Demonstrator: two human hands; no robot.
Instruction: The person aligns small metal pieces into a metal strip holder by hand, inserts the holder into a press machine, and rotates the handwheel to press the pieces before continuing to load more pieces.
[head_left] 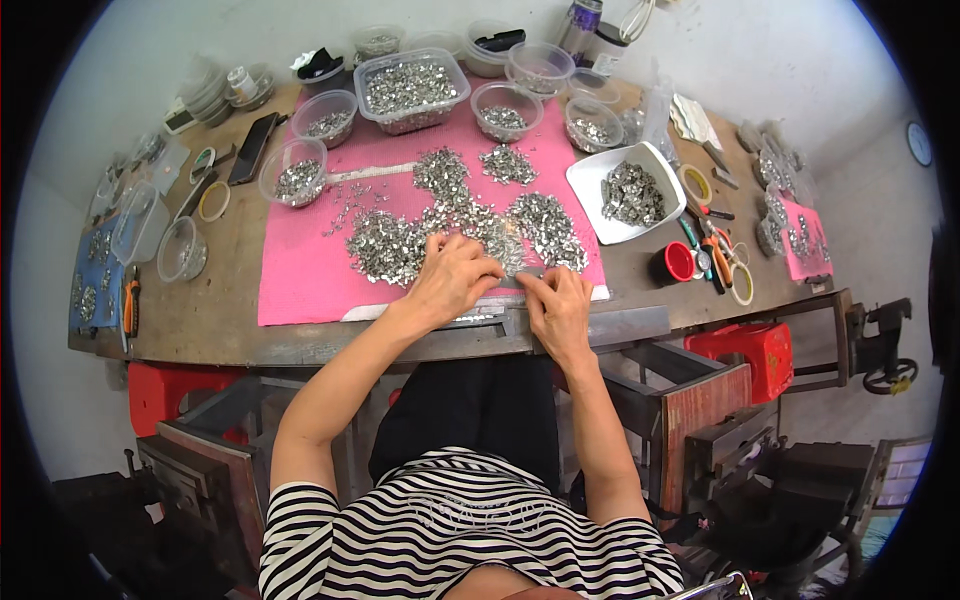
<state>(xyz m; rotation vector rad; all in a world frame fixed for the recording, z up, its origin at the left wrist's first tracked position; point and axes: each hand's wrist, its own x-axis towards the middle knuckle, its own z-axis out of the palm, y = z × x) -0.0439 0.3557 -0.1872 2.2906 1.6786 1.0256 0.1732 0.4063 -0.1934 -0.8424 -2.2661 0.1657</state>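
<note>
My left hand (pixel 452 277) rests on the near edge of a pink mat (pixel 300 270), fingers curled over small silver metal pieces (pixel 400 245) heaped there. My right hand (pixel 560 305) lies just beside it, its fingertips pinched on a thin strip of the silver pieces (pixel 528 272) at the mat's front edge. More heaps of the same pieces (pixel 545 225) spread across the mat beyond both hands. What the left fingers hold is hidden.
Clear plastic bowls (pixel 293 172) and a clear box (pixel 412 90) of silver pieces line the mat's far side. A white square dish (pixel 628 190) sits right, with tape rolls, pliers (pixel 715 255) and a red cup (pixel 675 262). Red stools (pixel 750 350) stand under the wooden table (pixel 220 310).
</note>
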